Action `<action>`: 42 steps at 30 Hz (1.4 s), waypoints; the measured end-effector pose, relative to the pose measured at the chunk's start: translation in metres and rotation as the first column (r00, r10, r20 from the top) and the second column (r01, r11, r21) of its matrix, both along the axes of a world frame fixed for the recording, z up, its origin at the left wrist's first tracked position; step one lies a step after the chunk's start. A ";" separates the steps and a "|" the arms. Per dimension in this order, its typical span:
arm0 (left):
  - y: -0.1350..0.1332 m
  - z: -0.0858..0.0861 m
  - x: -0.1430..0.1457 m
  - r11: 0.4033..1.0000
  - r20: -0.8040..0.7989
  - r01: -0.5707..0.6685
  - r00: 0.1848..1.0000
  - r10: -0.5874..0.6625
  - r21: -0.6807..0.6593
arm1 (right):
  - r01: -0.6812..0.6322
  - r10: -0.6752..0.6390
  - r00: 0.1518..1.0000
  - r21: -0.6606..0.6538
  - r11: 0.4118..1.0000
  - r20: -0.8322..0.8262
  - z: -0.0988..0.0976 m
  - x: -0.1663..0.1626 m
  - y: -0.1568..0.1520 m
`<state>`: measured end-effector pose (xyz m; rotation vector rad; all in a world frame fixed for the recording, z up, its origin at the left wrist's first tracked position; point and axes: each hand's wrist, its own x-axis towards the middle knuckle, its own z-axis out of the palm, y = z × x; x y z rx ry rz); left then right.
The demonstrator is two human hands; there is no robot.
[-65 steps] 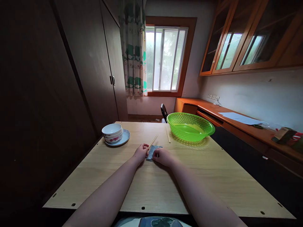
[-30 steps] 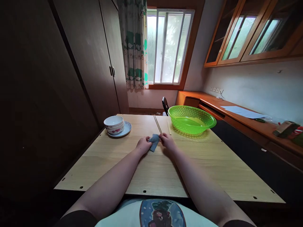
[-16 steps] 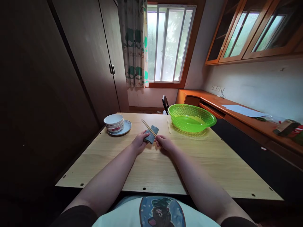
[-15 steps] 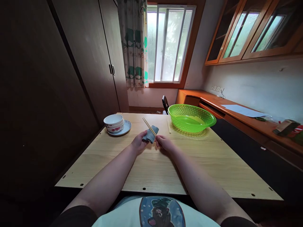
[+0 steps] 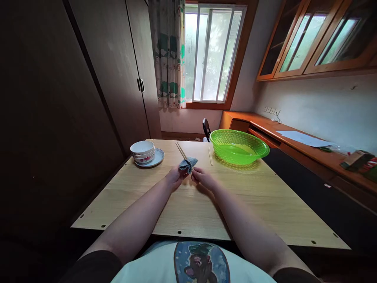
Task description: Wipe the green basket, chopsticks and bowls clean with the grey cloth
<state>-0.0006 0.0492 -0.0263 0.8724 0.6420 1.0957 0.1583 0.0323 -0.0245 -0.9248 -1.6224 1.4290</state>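
Over the middle of the wooden table (image 5: 188,208), my left hand (image 5: 176,177) is closed on a grey-blue cloth (image 5: 186,165), which is folded around a pair of chopsticks (image 5: 180,151). The far ends of the chopsticks stick out beyond the cloth, pointing away and to the left. My right hand (image 5: 201,177) pinches their near ends. Another pair of chopsticks (image 5: 210,156) lies on the table just beyond my right hand, beside a green plastic basin (image 5: 240,153).
Back left, several stacked bowls (image 5: 142,148) stand on a plate (image 5: 159,156). A dark chair (image 5: 205,127) is behind the table. Along the right wall runs an orange desk (image 5: 265,125) with papers (image 5: 304,138) on it. A dark wardrobe (image 5: 112,78) borders the left side.
The cloth, lying open under the chopsticks before, is now wrapped over them. My left hand has closed it around them, and the chopsticks have shifted slightly away from me.
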 end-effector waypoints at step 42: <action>0.003 0.006 -0.012 0.989 0.190 0.113 0.977 -0.093 -0.100 | 0.062 -0.066 0.994 0.043 0.997 0.089 -0.023 0.003 0.016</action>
